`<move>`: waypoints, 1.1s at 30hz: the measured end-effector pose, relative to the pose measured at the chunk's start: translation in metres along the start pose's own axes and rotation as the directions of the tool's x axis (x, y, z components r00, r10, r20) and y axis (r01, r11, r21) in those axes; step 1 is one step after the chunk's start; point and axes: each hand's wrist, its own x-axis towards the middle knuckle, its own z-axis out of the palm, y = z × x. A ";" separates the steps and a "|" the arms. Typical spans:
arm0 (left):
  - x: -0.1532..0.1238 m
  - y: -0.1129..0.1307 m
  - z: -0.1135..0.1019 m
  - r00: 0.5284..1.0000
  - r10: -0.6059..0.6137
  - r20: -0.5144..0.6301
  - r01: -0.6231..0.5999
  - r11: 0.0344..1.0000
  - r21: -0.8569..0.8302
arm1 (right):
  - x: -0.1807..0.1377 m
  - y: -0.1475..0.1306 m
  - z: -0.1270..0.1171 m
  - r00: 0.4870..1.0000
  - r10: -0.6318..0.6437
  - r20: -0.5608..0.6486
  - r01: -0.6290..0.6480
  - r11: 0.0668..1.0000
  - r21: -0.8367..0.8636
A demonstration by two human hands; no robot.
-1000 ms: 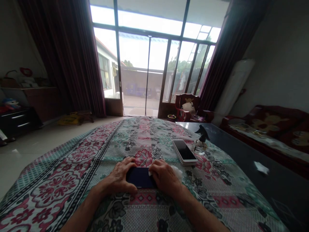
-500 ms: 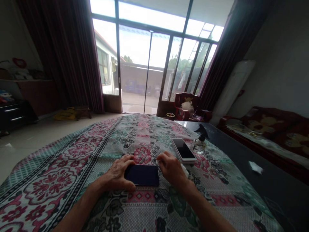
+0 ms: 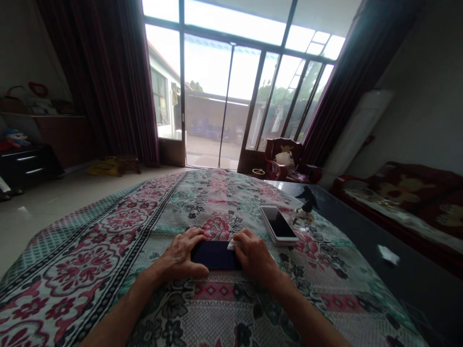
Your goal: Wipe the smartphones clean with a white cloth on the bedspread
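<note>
A dark smartphone (image 3: 214, 256) lies flat on the patterned tablecloth, its long side running left to right. My left hand (image 3: 183, 254) grips its left end, thumb along the near edge and fingers at the far edge. Over the right end, my right hand (image 3: 253, 256) is closed on a small white tissue (image 3: 231, 245) that touches the screen. The right fingertips are partly hidden by the knuckles. Right of that hand rests a white phone-like device (image 3: 278, 225) with a black screen, apparently on top of another white piece.
A clear spray bottle (image 3: 303, 218) with a black head stands beyond the white device. The floral tablecloth (image 3: 173, 193) covers much of the dark table (image 3: 365, 226), where a crumpled white tissue (image 3: 388, 254) lies at right. Wooden chairs (image 3: 284, 156) and glass doors stand farther off.
My right hand has moved from beside the phone onto its right end, bringing the tissue over the screen. The left hand keeps its grip. The view has shifted slightly.
</note>
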 end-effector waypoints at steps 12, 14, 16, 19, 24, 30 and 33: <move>-0.011 -0.016 -0.019 0.987 -0.023 0.159 0.043 0.992 -0.121 | -0.001 0.005 -0.026 0.971 -0.081 0.226 0.059 0.993 0.104; -0.011 -0.020 -0.020 0.985 -0.036 0.170 0.056 0.992 -0.114 | -0.002 0.003 -0.025 0.960 -0.108 0.260 0.077 0.989 0.129; -0.011 -0.021 -0.020 0.984 -0.045 0.174 0.063 0.993 -0.103 | -0.003 0.000 -0.024 0.951 -0.133 0.278 0.102 0.987 0.123; -0.011 -0.019 -0.019 0.983 -0.054 0.178 0.072 0.993 -0.091 | -0.003 -0.009 -0.021 0.944 -0.170 0.283 0.154 0.985 0.077; -0.010 -0.016 -0.020 0.982 -0.065 0.177 0.080 0.993 -0.082 | -0.002 -0.028 -0.013 0.941 -0.182 0.284 0.191 0.982 -0.004; -0.010 -0.017 -0.019 0.985 -0.057 0.162 0.072 0.993 -0.089 | 0.004 -0.043 0.001 0.943 -0.187 0.276 0.203 0.979 -0.029; -0.010 -0.016 -0.020 0.985 -0.059 0.165 0.076 0.992 -0.097 | 0.005 -0.044 0.002 0.946 -0.175 0.274 0.186 0.982 -0.014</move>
